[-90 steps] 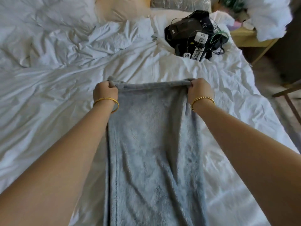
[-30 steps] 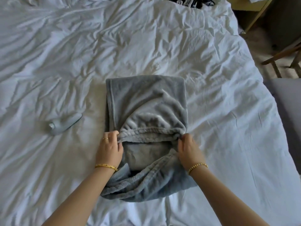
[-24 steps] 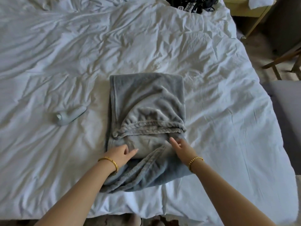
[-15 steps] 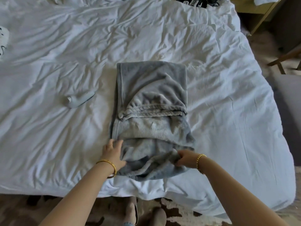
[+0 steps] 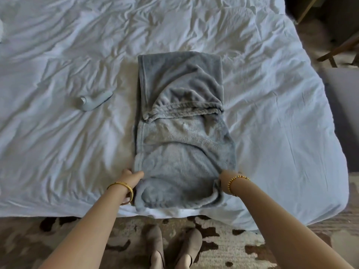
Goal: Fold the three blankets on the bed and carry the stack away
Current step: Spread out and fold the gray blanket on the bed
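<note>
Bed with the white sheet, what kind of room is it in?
Most likely a bedroom. A wide bed under a crumpled white sheet fills the view, a grey blanket lies half folded on it, and a patterned rug covers the floor beside it.

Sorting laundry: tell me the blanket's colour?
Plain grey-blue fleece blanket, clearest in the head view.
</note>
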Available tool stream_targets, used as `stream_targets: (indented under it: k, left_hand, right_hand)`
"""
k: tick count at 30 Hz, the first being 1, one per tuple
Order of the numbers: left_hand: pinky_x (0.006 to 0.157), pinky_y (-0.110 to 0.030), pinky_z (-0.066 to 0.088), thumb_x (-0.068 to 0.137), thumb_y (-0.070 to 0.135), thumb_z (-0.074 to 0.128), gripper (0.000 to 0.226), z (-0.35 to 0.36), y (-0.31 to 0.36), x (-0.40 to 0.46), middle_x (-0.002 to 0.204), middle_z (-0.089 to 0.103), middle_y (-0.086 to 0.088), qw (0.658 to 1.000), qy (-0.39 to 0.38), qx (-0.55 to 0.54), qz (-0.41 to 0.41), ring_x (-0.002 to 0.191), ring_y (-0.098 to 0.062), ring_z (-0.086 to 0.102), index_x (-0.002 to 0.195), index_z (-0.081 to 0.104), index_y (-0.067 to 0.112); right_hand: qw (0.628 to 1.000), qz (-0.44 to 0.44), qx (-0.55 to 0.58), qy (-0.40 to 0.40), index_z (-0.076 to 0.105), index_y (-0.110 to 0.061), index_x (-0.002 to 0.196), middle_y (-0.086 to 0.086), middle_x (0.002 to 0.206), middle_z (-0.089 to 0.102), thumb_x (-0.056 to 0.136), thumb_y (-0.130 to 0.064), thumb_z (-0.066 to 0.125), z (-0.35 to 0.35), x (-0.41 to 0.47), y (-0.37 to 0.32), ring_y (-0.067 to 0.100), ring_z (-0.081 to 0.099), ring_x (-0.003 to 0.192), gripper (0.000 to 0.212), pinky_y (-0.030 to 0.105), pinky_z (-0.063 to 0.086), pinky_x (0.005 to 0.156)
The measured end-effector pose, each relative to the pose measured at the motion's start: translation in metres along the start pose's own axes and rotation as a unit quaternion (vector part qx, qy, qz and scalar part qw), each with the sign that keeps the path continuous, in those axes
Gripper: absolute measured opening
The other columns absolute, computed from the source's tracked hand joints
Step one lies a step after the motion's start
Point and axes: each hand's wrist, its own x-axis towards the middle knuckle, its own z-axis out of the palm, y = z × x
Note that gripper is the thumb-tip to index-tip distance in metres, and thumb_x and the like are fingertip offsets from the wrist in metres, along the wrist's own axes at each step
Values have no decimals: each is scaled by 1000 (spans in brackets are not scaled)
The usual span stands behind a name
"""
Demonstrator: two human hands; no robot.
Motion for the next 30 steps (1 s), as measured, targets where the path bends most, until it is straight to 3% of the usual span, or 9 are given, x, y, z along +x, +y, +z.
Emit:
stream_targets:
  k: [3, 6, 9, 13, 16, 20, 23, 26, 30]
  left_hand:
    - [95, -40, 45, 94, 17, 42, 39, 7, -20, 1, 114, 56, -22, 995, -19, 88, -39, 102, -34, 55, 127, 45, -5]
    - [79, -32, 41, 95, 14, 40, 34, 15, -18, -1, 104, 53, -19, 994, 30, 107, -19, 90, -31, 52, 125, 44, -2]
    - [73, -35, 39, 90, 17, 45, 24, 17, 0, -5, 92, 52, -16, 991, 116, 63, 29, 75, -29, 50, 110, 44, 3]
    - [89, -47, 41, 85, 8, 53, 33, 16, 27, -11, 121, 48, -25, 935, 250, 186, 166, 112, -41, 46, 117, 45, 1]
    - [95, -45, 42, 86, 6, 53, 36, 20, 65, -3, 128, 44, -20, 896, 229, 263, 277, 117, -37, 43, 122, 46, 7]
    - [95, -43, 42, 89, 10, 52, 47, 28, 111, 16, 134, 43, -17, 848, 215, 341, 345, 120, -35, 43, 134, 37, 10]
    - [85, -44, 45, 89, 10, 56, 45, 27, 127, 29, 133, 41, -16, 828, 238, 382, 333, 116, -37, 43, 130, 38, 13]
    - [84, -42, 45, 88, 14, 58, 45, 25, 136, 46, 139, 36, -16, 799, 238, 446, 326, 117, -37, 43, 127, 36, 12]
    - [97, -40, 39, 92, 13, 46, 42, 32, 139, 71, 148, 31, -8, 699, 208, 587, 352, 133, -30, 29, 133, 39, 14]
  right_hand:
    - [998, -2, -13, -57, 53, -9, 125, 8, 123, 56, 97, -28, 37, 19, -3, -1, 28, 50, 118, 37, 42, 35, 105]
    - [994, -16, 83, -75, 59, -5, 120, 9, 109, 63, 92, -20, 49, 20, 0, -2, 21, 53, 89, 33, 31, 46, 85]
    - [989, 26, 138, 38, 60, -8, 111, 10, 110, 63, 92, -16, 42, 7, 1, 0, 24, 54, 85, 28, 31, 47, 77]
    - [960, 90, 184, 190, 56, -13, 101, 8, 105, 63, 90, -14, 39, -13, -3, 7, 27, 58, 87, 20, 33, 47, 74]
    - [904, 65, 271, 323, 50, -9, 105, 11, 114, 56, 91, -9, 38, -37, 4, 13, 28, 53, 96, 19, 32, 42, 71]
    - [856, 24, 317, 408, 39, -9, 130, 13, 132, 41, 91, -1, 39, -76, 23, 11, 30, 44, 115, 39, 38, 45, 83]
    - [850, 38, 284, 443, 40, -11, 130, 15, 136, 34, 91, -3, 42, -95, 34, 11, 34, 37, 122, 40, 44, 46, 89]
    - [871, 43, 221, 437, 53, -14, 117, 14, 150, 18, 90, -7, 47, -106, 48, 17, 37, 19, 136, 29, 49, 33, 107]
    - [915, 9, 82, 395, 63, -22, 104, 5, 158, -5, 88, -11, 49, -112, 65, 30, 32, -10, 144, 24, 52, 7, 117]
